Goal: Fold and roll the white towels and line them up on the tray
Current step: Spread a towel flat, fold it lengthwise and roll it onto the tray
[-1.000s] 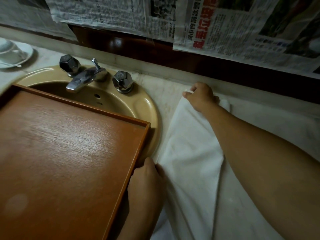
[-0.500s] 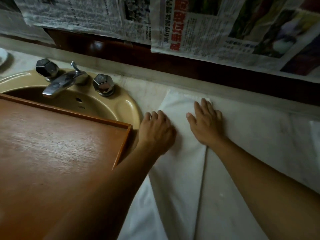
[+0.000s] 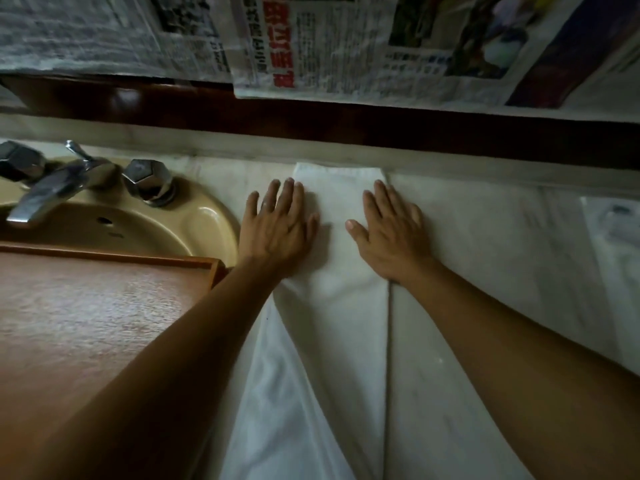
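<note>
Pale marble counter (image 3: pixel 485 258) fills the middle of the frame, and on it lies the white towel (image 3: pixel 339 306), folded into a long strip running from the back ledge down to the bottom edge. Your left hand (image 3: pixel 277 230) presses flat on the strip's left edge, fingers straight and slightly spread; your right hand (image 3: pixel 391 230) lies flat on its right edge, fingers together, thumb out. At lower left, just beside the towel, sits the wooden tray (image 3: pixel 104 306), resting over the beige sink (image 3: pixel 194 220) with its chrome faucet (image 3: pixel 52 188). Newspaper sheets (image 3: pixel 311 39) hang across the top. Your forearms hide part of the towel's sides; a pale object at far right is too blurred to identify.
</note>
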Demonstrator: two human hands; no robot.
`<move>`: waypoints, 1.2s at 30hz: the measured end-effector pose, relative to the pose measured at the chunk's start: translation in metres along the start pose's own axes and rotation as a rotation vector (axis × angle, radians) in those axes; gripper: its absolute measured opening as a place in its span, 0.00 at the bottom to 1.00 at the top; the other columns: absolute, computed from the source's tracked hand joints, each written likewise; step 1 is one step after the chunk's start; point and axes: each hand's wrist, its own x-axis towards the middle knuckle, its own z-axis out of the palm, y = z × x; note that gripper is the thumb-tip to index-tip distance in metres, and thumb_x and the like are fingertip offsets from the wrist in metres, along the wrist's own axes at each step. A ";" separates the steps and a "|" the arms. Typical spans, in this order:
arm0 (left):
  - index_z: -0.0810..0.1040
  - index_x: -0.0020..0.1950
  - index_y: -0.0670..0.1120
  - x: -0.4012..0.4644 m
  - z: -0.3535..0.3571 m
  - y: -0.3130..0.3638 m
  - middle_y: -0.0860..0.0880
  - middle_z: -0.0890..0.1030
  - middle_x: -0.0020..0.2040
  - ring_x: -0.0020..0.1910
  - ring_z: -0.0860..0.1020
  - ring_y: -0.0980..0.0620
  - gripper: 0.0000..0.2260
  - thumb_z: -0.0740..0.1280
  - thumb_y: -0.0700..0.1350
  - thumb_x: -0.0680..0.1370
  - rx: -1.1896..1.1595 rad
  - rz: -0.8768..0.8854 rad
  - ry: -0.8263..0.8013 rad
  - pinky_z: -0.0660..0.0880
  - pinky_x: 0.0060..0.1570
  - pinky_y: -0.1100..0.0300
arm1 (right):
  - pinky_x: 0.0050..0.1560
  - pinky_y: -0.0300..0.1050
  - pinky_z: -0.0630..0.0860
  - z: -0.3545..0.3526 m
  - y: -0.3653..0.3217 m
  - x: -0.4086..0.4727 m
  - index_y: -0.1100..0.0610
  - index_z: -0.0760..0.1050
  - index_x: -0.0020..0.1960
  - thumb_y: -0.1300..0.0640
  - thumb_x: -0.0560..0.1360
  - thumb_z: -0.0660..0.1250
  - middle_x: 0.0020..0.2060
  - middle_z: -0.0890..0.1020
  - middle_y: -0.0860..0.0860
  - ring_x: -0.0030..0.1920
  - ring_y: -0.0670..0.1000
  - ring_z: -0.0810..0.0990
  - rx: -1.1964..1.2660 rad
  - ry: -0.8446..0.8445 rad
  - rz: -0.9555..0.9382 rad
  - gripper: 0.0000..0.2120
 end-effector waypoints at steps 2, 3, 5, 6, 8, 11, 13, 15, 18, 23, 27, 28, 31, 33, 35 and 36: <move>0.39 0.81 0.48 -0.027 0.000 0.007 0.47 0.41 0.82 0.81 0.42 0.48 0.31 0.38 0.62 0.82 -0.061 0.054 -0.055 0.45 0.78 0.46 | 0.75 0.57 0.52 0.004 -0.003 -0.031 0.55 0.50 0.80 0.38 0.81 0.43 0.80 0.48 0.54 0.80 0.53 0.47 0.033 0.044 -0.007 0.33; 0.37 0.81 0.48 -0.044 0.002 0.010 0.47 0.38 0.81 0.80 0.41 0.48 0.31 0.37 0.63 0.82 -0.068 0.090 -0.098 0.43 0.78 0.47 | 0.75 0.57 0.54 0.009 -0.002 -0.049 0.55 0.52 0.80 0.37 0.80 0.43 0.80 0.50 0.54 0.79 0.53 0.49 0.032 0.045 -0.018 0.34; 0.35 0.80 0.49 -0.065 0.007 0.013 0.47 0.34 0.80 0.80 0.37 0.49 0.32 0.36 0.65 0.82 -0.063 0.136 -0.141 0.40 0.77 0.48 | 0.74 0.57 0.54 0.019 0.004 -0.069 0.56 0.52 0.80 0.35 0.79 0.41 0.80 0.50 0.54 0.79 0.53 0.50 0.031 0.020 0.002 0.37; 0.34 0.80 0.49 -0.067 0.010 0.012 0.48 0.33 0.80 0.79 0.36 0.49 0.32 0.36 0.65 0.81 -0.065 0.143 -0.141 0.39 0.76 0.49 | 0.74 0.57 0.53 0.021 0.009 -0.067 0.56 0.50 0.81 0.35 0.78 0.39 0.80 0.50 0.53 0.80 0.52 0.49 0.036 0.009 0.020 0.38; 0.35 0.80 0.49 -0.059 0.011 0.011 0.48 0.34 0.80 0.79 0.37 0.50 0.33 0.35 0.65 0.81 -0.057 0.125 -0.133 0.39 0.76 0.49 | 0.76 0.55 0.48 0.017 0.015 -0.055 0.56 0.46 0.81 0.35 0.79 0.38 0.80 0.47 0.53 0.80 0.50 0.44 0.000 -0.024 0.042 0.37; 0.35 0.80 0.48 -0.049 0.008 0.014 0.47 0.36 0.81 0.79 0.37 0.50 0.33 0.35 0.65 0.81 -0.064 0.066 -0.127 0.38 0.77 0.49 | 0.77 0.56 0.46 0.003 0.011 -0.043 0.57 0.45 0.81 0.38 0.81 0.39 0.80 0.43 0.53 0.79 0.51 0.40 -0.086 -0.015 0.030 0.35; 0.34 0.80 0.47 -0.063 0.006 0.022 0.46 0.36 0.81 0.79 0.37 0.50 0.33 0.32 0.65 0.80 -0.080 0.070 -0.120 0.37 0.76 0.50 | 0.76 0.58 0.50 0.001 0.001 -0.058 0.58 0.49 0.80 0.39 0.81 0.42 0.80 0.46 0.54 0.80 0.53 0.44 -0.072 0.044 0.022 0.34; 0.32 0.79 0.48 -0.090 0.008 0.029 0.47 0.34 0.80 0.79 0.35 0.50 0.35 0.29 0.66 0.77 -0.082 0.112 -0.131 0.36 0.77 0.48 | 0.75 0.59 0.56 0.010 -0.007 -0.088 0.57 0.53 0.80 0.37 0.80 0.44 0.80 0.51 0.54 0.80 0.52 0.50 -0.002 0.049 -0.015 0.35; 0.32 0.79 0.49 -0.106 0.013 0.026 0.49 0.31 0.79 0.79 0.34 0.50 0.37 0.29 0.68 0.75 -0.096 0.116 -0.157 0.36 0.76 0.48 | 0.74 0.58 0.56 0.020 0.006 -0.101 0.57 0.54 0.80 0.34 0.78 0.44 0.80 0.53 0.53 0.79 0.51 0.51 0.001 0.006 -0.078 0.38; 0.34 0.80 0.48 -0.084 0.011 0.025 0.46 0.35 0.80 0.80 0.37 0.49 0.34 0.33 0.66 0.79 -0.094 0.106 -0.144 0.39 0.77 0.49 | 0.75 0.57 0.51 0.008 0.021 -0.072 0.57 0.52 0.80 0.35 0.77 0.39 0.80 0.48 0.53 0.80 0.51 0.47 -0.082 -0.017 -0.099 0.39; 0.35 0.80 0.46 -0.130 0.003 0.045 0.46 0.36 0.80 0.80 0.38 0.46 0.36 0.36 0.66 0.79 -0.196 -0.010 -0.128 0.43 0.78 0.48 | 0.70 0.59 0.59 0.017 -0.010 -0.120 0.58 0.61 0.77 0.42 0.78 0.49 0.79 0.56 0.56 0.78 0.55 0.57 0.056 0.087 0.053 0.32; 0.34 0.80 0.46 -0.150 0.005 0.048 0.46 0.34 0.79 0.79 0.37 0.47 0.38 0.31 0.68 0.77 -0.210 0.001 -0.164 0.43 0.78 0.48 | 0.70 0.59 0.60 0.023 -0.016 -0.137 0.58 0.60 0.77 0.41 0.79 0.49 0.79 0.56 0.56 0.78 0.54 0.57 0.070 0.065 0.021 0.33; 0.33 0.80 0.48 -0.166 0.017 0.040 0.46 0.32 0.79 0.79 0.35 0.48 0.38 0.25 0.68 0.74 -0.184 0.053 -0.195 0.42 0.78 0.46 | 0.72 0.58 0.58 0.030 -0.011 -0.150 0.58 0.57 0.79 0.36 0.80 0.45 0.80 0.54 0.53 0.79 0.52 0.53 0.057 0.008 -0.092 0.36; 0.34 0.80 0.48 -0.147 0.019 0.032 0.46 0.32 0.79 0.79 0.36 0.48 0.36 0.29 0.66 0.76 -0.184 0.058 -0.188 0.42 0.78 0.46 | 0.74 0.58 0.57 0.026 -0.004 -0.129 0.58 0.56 0.79 0.36 0.79 0.43 0.80 0.53 0.53 0.79 0.52 0.52 0.022 -0.004 -0.093 0.37; 0.33 0.80 0.47 -0.130 0.014 0.031 0.45 0.31 0.79 0.80 0.36 0.46 0.34 0.37 0.64 0.80 -0.152 0.064 -0.211 0.41 0.78 0.47 | 0.74 0.60 0.56 0.018 -0.003 -0.114 0.57 0.55 0.79 0.36 0.79 0.43 0.80 0.52 0.54 0.79 0.53 0.51 -0.001 -0.010 -0.075 0.36; 0.32 0.80 0.46 -0.129 0.010 0.034 0.44 0.31 0.79 0.79 0.36 0.46 0.34 0.42 0.63 0.81 -0.150 0.055 -0.210 0.41 0.78 0.47 | 0.74 0.60 0.56 0.015 -0.006 -0.113 0.57 0.55 0.79 0.37 0.79 0.43 0.80 0.52 0.55 0.79 0.54 0.51 0.009 -0.002 -0.065 0.35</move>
